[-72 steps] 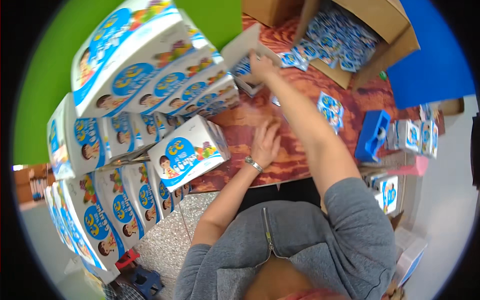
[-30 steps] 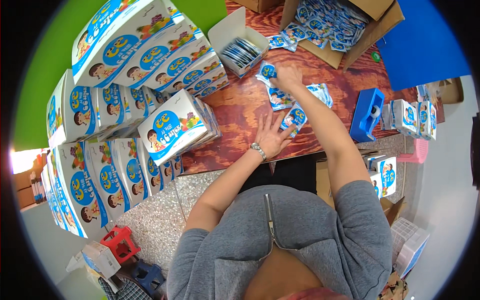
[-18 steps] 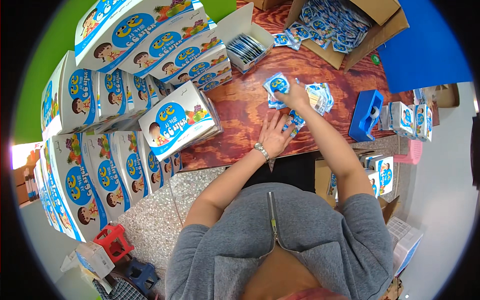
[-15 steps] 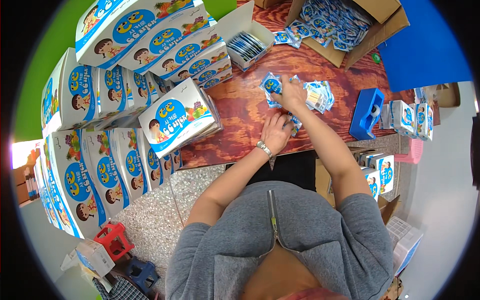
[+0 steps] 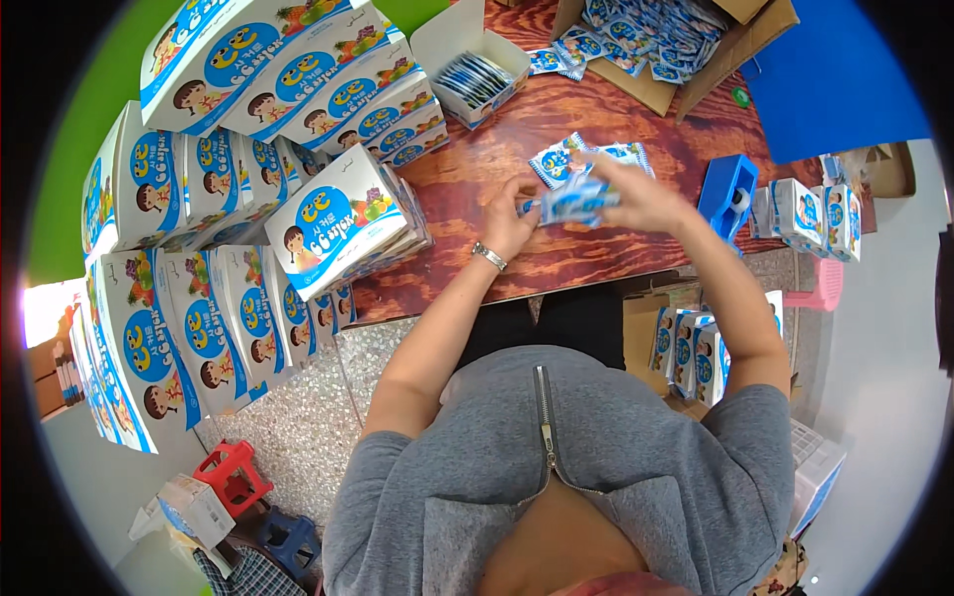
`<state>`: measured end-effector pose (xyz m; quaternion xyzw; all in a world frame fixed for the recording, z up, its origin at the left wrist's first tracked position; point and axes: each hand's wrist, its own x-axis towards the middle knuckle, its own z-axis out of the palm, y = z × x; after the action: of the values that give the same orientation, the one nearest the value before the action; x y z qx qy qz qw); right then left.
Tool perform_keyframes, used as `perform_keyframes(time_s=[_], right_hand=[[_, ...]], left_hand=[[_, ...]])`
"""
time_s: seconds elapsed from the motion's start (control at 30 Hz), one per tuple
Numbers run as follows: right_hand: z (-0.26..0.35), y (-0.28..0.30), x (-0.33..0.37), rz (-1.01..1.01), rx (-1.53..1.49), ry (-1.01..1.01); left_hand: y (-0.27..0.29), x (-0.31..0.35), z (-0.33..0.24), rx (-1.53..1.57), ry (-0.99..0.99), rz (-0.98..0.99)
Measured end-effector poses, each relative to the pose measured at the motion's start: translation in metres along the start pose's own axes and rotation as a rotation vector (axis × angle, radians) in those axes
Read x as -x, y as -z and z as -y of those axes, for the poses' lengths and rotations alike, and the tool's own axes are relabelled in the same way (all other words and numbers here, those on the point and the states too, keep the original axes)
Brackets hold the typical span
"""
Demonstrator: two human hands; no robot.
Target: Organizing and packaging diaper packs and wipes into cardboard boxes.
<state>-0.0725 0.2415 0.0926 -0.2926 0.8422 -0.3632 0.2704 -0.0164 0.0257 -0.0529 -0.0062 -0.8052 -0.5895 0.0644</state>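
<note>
Small blue-and-white packets [image 5: 581, 204] are gripped in my right hand [image 5: 641, 199], smeared by motion, above the wooden table. To its left, my left hand [image 5: 512, 221], with a metal watch band at the wrist, is closed with fingertips pinching a small blue-and-white packet [image 5: 528, 207]. Whether that packet is part of the right hand's bunch I cannot tell. Just beyond both hands lie loose packets [image 5: 556, 162], partly covered by my right hand. An open white box [image 5: 512, 79] at the far side of the table holds a tight row of packets.
Printed white boxes [image 5: 154, 328] are stacked high along the left. A pile of flat cartons [image 5: 328, 223] lies on the table's left part. Far right, a cardboard box [image 5: 651, 89] spills packets. A blue tape dispenser [image 5: 723, 199] stands at the right, near more packed boxes [image 5: 795, 214].
My right hand has lifted packets off the table and swung toward the near right. My left hand has moved slightly left and away from my body, and now pinches a packet.
</note>
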Motion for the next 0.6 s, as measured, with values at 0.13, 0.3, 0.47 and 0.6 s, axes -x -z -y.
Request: perform_keyframes(time_s=[0.13, 0.3, 0.47, 0.6], right_hand=[[-0.052, -0.065, -0.017, -0.056, 0.496, 0.370], [-0.053, -0.087, -0.010, -0.328, 0.519, 0.301], [-0.066, -0.103, -0.005, -0.510, 0.282, 0.226], [-0.066, -0.122, -0.004, -0.476, 0.083, 0.250]], left_hand=[[0.006, -0.005, 0.018, 0.062, -0.120, 0.146], [0.016, 0.014, 0.004, 0.533, 0.157, 0.321], [-0.005, 0.031, 0.000, -0.043, -0.126, 0.219], [-0.017, 0.043, 0.000, -0.039, -0.227, 0.045]])
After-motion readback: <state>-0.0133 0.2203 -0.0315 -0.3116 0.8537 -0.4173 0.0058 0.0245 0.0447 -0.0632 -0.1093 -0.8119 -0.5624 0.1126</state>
